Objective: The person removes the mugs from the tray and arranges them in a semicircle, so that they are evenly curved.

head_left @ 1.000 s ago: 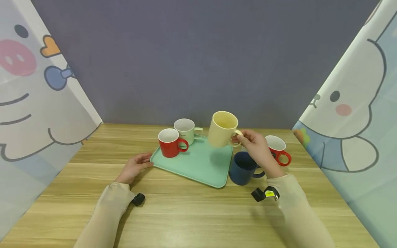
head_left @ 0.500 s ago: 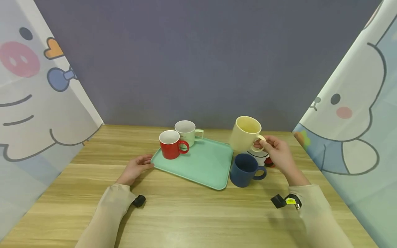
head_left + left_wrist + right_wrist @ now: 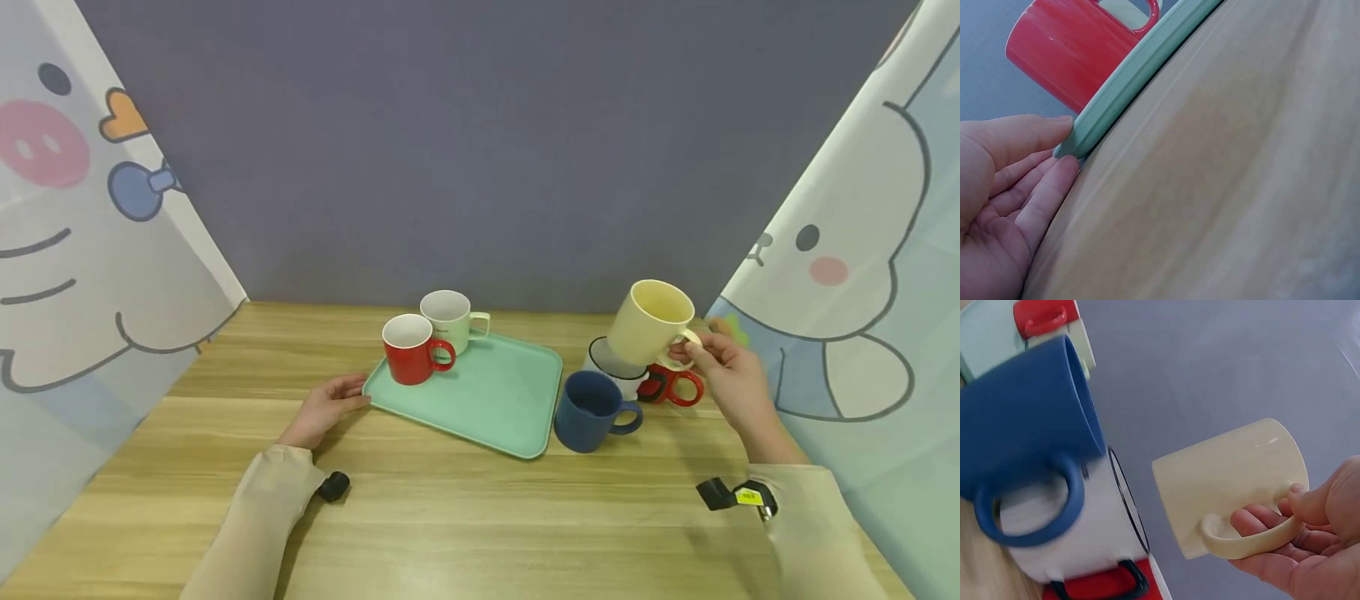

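Note:
My right hand [image 3: 727,371] holds a pale yellow mug [image 3: 651,323] by its handle, up in the air above the white and red mugs on the right. In the right wrist view its fingers [image 3: 1260,519] pass through the handle with the thumb on top. My left hand [image 3: 327,408] pinches the left corner of a mint green tray [image 3: 502,400]; the left wrist view shows the thumb [image 3: 1029,134] at the rim and a fingertip below. On the tray's left end stand a red mug [image 3: 407,362] and a pale green mug [image 3: 447,317].
Right of the tray stands a dark blue mug [image 3: 587,421]. Behind it is a white mug [image 3: 613,371] with a black rim. Another red mug [image 3: 671,385] lies partly hidden under the yellow one. A grey panel [image 3: 480,150] rises behind the wooden table [image 3: 450,525].
My right hand has carried the yellow mug rightward, from over the tray to above the white and red mugs. The left hand and tray have stayed in place.

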Motion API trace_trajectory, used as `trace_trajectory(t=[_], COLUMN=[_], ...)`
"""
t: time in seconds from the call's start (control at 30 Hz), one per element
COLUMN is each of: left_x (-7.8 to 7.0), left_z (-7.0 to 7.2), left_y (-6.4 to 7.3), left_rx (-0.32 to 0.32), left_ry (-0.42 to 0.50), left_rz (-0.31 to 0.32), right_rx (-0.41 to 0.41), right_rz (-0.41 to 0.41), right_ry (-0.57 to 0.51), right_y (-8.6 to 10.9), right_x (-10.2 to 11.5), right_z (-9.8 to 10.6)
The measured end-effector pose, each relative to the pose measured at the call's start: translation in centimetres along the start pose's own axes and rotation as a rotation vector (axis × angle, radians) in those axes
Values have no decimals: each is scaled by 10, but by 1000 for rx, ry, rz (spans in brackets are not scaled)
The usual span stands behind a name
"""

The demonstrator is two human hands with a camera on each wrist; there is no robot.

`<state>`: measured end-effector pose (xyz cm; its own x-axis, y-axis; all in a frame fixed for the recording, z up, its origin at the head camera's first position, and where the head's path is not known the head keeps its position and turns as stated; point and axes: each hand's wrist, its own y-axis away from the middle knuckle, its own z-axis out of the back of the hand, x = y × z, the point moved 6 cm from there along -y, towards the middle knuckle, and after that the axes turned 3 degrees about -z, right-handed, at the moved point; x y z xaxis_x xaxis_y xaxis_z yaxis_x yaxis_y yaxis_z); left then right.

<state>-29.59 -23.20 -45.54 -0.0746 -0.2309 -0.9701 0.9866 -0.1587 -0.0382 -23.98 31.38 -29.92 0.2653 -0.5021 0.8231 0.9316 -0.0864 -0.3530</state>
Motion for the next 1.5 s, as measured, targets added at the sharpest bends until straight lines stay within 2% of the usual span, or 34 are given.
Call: trace_trajectory(t=[0.17,0.43,0.57,0.67,0.87,1.0,1.13,1.27,1.5], left_x=[-1,-1,-2,-2,-1,0,1,1,1], left_z=[1,4,4,3,3,2,1,1,2], left_y=[-3,-2,-1,0,-1,-1,-1,-1,-1], left_rx=[-4,-6,0,-2,-8,-12,-11,-11,-17], left_ry=[-14,-4,-1,-3,-6,0,1,-2,-19], left_rz=[1,-8,-10,-6,-4,-1,0,0,-3], right_rx=[-52,-96,-128,-143,-166,-173,-172,-150,-130], right_rz=[-17,-57,-108,-143,-195,-243,-268,-295,-303], right_ry=[-2,-72,9,21,-126,-149,-53,98,206], right_y=[2,5,9,12,19,23,26,31,36], right_x=[-10,-24,-29,-33,-45,-54,-64,-77,-95], right_z=[20,46,59,68,83,89,92,90,81])
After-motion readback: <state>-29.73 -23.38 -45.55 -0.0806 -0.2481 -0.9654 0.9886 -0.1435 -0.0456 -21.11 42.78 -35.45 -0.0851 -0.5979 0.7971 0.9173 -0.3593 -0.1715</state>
